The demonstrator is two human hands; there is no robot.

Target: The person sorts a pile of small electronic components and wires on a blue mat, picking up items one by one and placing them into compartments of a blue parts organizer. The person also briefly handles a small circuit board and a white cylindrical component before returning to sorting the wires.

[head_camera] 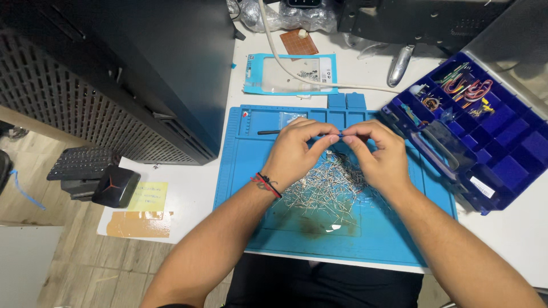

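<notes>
A: What are the hands holding over the blue mat (251, 228)?

B: A small, thin part (341, 136), dark with a bluish tint. It sits between the two hands, above the far half of the mat and just past the heap of metal pins (328, 191) that lies on the mat.

A: Which way does it run?

B: Its long axis lies roughly level, crosswise to the person, one end toward each hand. It is too small to tell one end from the other.

A: And the grip?

B: The left hand (297, 151) has thumb and forefinger pinched on the left end, the other fingers curled in. The right hand (379, 154) pinches the right end the same way. The fingertips of the two hands nearly meet, so only a short piece of the part shows between them.

A: What else lies around the mat?

B: On the mat, left of the left hand, lies a thin black tool (268, 132). To the right of the mat on the white desk (188, 188) stands an open blue box (502, 142) with compartments, some holding coloured wires. Beyond the mat lies a clear packet with a blue edge (288, 74), a white cable (319, 80) across it. Left of the mat stands a black computer case (131, 74).
</notes>
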